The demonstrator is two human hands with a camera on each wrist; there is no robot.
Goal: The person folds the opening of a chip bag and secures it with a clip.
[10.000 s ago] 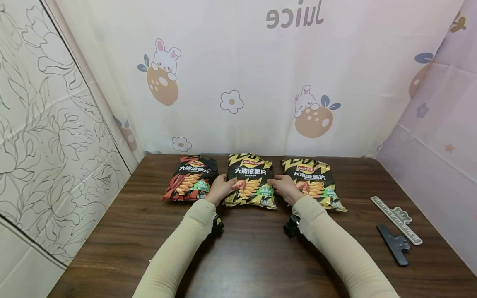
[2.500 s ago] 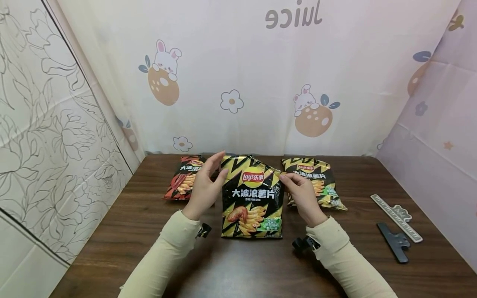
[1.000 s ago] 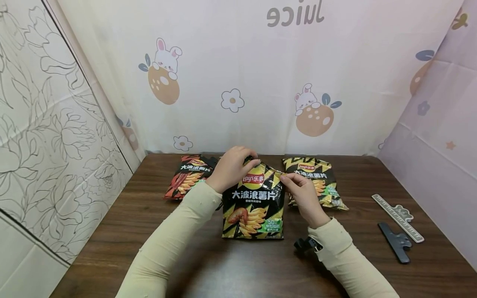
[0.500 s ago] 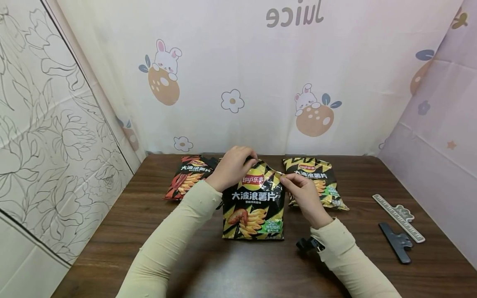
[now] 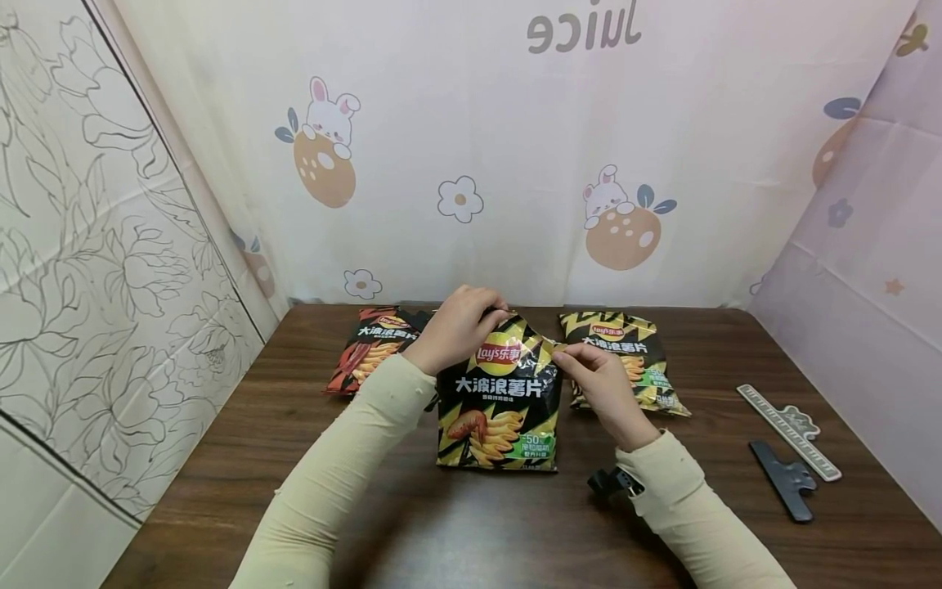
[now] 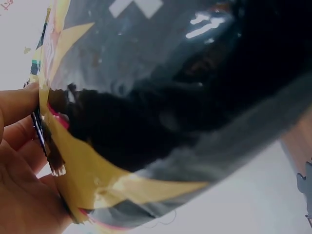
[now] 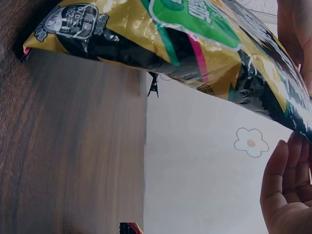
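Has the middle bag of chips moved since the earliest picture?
Yes. The middle bag has come nearer the camera: its bottom edge, then roughly level with that of the right-hand bag, now sits clearly closer.

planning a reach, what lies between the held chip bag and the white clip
Head view: from the held chip bag, first the right hand, then the rightmost chip bag, then bare tabletop before the white clip.
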